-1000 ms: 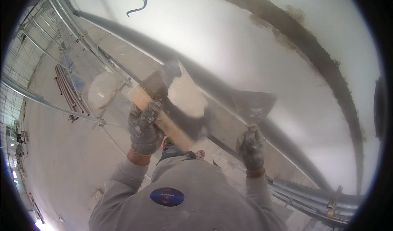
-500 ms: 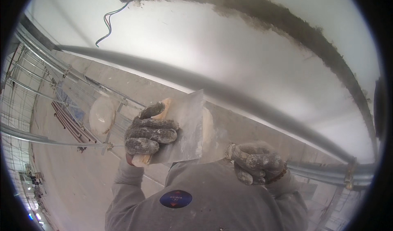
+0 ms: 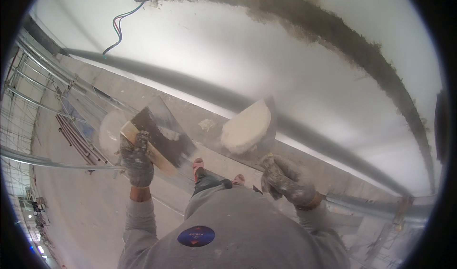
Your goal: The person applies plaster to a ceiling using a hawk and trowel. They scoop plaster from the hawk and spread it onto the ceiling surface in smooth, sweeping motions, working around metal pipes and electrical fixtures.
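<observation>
A mound of pale paste [image 3: 244, 128] sits right of centre, spread on a broad scraper blade [image 3: 271, 121] whose bare metal rim shows along its right side. The right gloved hand [image 3: 287, 179], below it, is curled closed around the scraper's handle, mostly hidden by the fingers. Left of centre, the left gloved hand [image 3: 137, 160] is wrapped firmly around the wooden grip [image 3: 163, 160] of a wide, paste-smeared plate [image 3: 159, 128]. A gap separates plate and scraper, their nearest edges well apart. The plate's left corner overlaps a pale round shape [image 3: 108, 131]. Above, the white wall [image 3: 228, 40] fills the upper frame, crossed by a rough dark band [image 3: 333, 28]; wires [image 3: 117, 27] dangle upper left.
</observation>
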Available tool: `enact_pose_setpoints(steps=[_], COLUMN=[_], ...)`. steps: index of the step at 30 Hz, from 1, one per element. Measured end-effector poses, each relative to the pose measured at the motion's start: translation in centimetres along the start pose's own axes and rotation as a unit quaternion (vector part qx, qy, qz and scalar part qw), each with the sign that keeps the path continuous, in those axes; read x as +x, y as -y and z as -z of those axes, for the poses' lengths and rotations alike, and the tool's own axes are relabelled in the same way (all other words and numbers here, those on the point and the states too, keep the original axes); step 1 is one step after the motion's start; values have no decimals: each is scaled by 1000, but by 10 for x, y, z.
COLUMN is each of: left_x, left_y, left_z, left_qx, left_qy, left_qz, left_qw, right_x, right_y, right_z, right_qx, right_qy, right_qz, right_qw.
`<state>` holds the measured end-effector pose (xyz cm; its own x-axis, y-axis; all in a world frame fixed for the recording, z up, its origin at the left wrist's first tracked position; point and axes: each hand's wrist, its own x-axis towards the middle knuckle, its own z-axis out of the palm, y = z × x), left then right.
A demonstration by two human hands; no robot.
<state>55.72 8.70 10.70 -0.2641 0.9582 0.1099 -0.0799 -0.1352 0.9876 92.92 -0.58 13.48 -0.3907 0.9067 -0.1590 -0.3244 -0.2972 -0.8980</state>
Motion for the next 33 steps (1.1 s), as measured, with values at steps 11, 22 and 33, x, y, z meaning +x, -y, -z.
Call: enact_pose_setpoints(steps=[11, 22, 33], left_x=[-73, -66, -70], left_y=[-26, -20, -56], left_z=[-90, -68, -88], left_qx=[-1, 387, -143], left_qy=[46, 153, 48], left_qz=[127, -291, 303], left_qw=[991, 861, 941], right_x=[68, 67, 69], right_y=[-109, -134, -122], right_z=[23, 23, 31], right_qx=[-308, -624, -667], right_qy=[-142, -181, -232], right_qz=[202, 358, 319], right_qw=[919, 671, 632])
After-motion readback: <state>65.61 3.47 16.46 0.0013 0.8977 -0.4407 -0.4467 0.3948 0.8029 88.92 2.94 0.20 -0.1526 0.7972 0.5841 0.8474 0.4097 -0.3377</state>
